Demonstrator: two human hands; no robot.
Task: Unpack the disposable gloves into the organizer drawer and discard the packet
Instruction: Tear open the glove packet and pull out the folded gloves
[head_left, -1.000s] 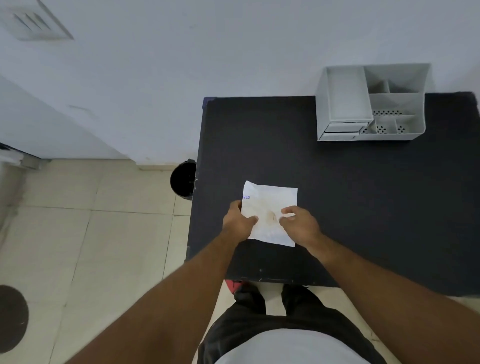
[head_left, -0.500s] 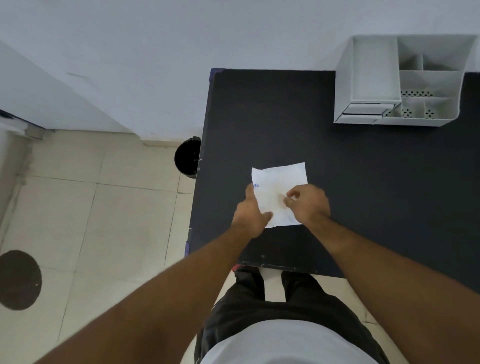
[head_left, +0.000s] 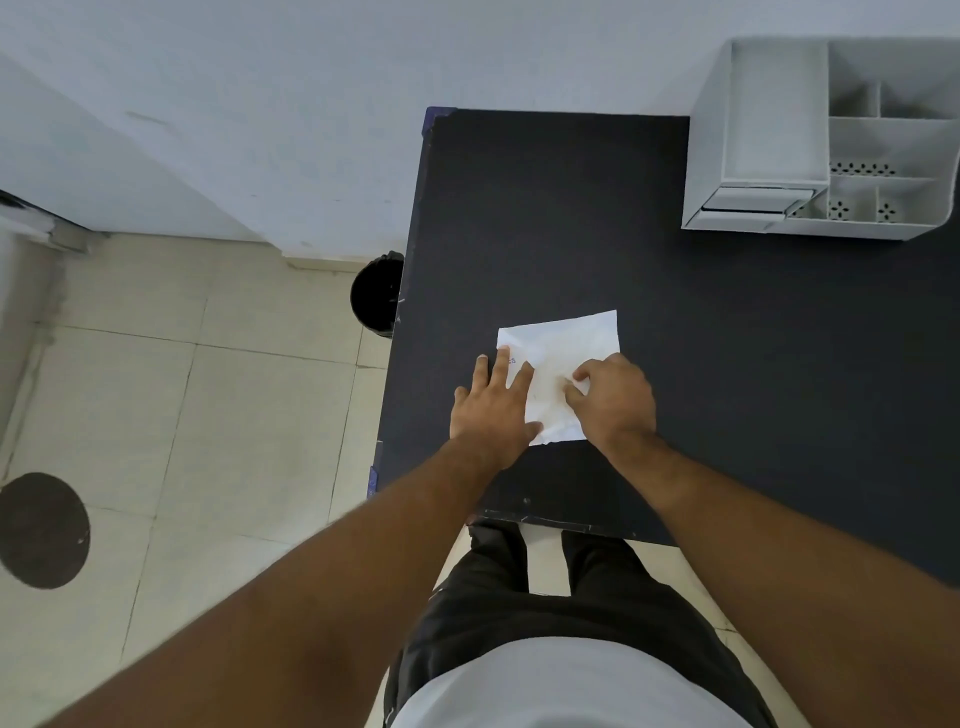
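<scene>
- Head view — packet (head_left: 563, 358): white, thin and flat, lying on the dark counter (head_left: 753, 374) toward its near left part. Judged light, limp and easily creased; likely to slide on the smooth top unless pinned. Best taken at an edge or corner, one hand anchoring while the other pinches and tears.
- Left hand (head_left: 493, 405): fingers spread, palm down, pressing flat on the packet's left edge, with part of the hand resting on the counter beside it. It grips nothing; it pins.
- Right hand (head_left: 613, 400): fingers curled, tips pinching the packet material near its middle-right, knuckles covering the near right corner.
- Packet relative to the hands: between and under both, its far edge and far right corner exposed beyond the fingertips.
- Organizer (head_left: 826, 140): grey, at the far right of the counter, well apart from the packet; its drawer (head_left: 753, 200) appears closed or nearly so.
- Bin (head_left: 376, 293): black, on the floor just beside the counter's left edge — the probable discard point.
- Gloves: none visible; packet judged unopened.
</scene>
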